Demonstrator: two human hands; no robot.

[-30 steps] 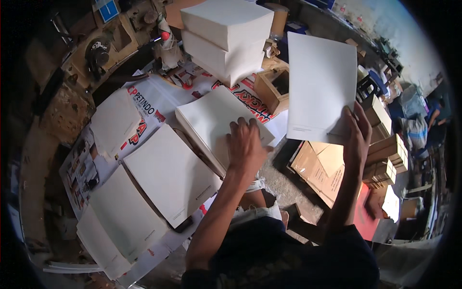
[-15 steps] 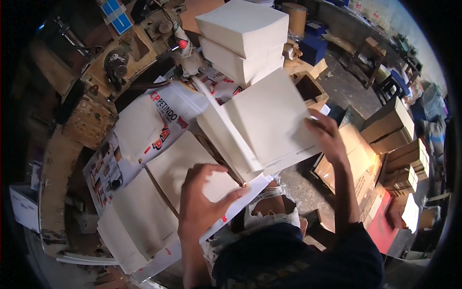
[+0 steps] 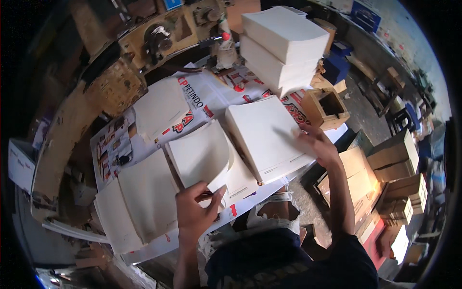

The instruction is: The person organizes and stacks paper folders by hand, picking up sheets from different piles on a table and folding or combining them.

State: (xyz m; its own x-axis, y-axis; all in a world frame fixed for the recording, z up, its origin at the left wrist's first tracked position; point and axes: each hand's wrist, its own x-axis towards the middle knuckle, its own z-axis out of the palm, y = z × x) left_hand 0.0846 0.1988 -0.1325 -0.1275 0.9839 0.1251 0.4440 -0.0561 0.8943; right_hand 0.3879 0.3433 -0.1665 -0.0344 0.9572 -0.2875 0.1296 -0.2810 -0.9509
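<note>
Left hand (image 3: 193, 212): I see its fingers clamped on the near corner of a paper sheet (image 3: 197, 151).
Paper sheet: curls up from the middle stack (image 3: 243, 183); long axis runs far left to near right.
Right hand (image 3: 322, 147): at the right stack's (image 3: 262, 137) right edge; its fingers blur, so I cannot tell whether they are apart or together.
Right stack: smooth, white, rectangular, slanting likewise.
Table (image 3: 204, 82): spread with printed sheeting (image 3: 110, 149).
Beyond: open wooden box (image 3: 313, 110), two piled white paper blocks (image 3: 284, 45), concrete floor (image 3: 358, 103).

red and black lettering (image 3: 194, 98) marks the poster sheet (image 3: 204, 77), tiny print (image 3: 238, 192) the paper stacks (image 3: 264, 135).
</note>
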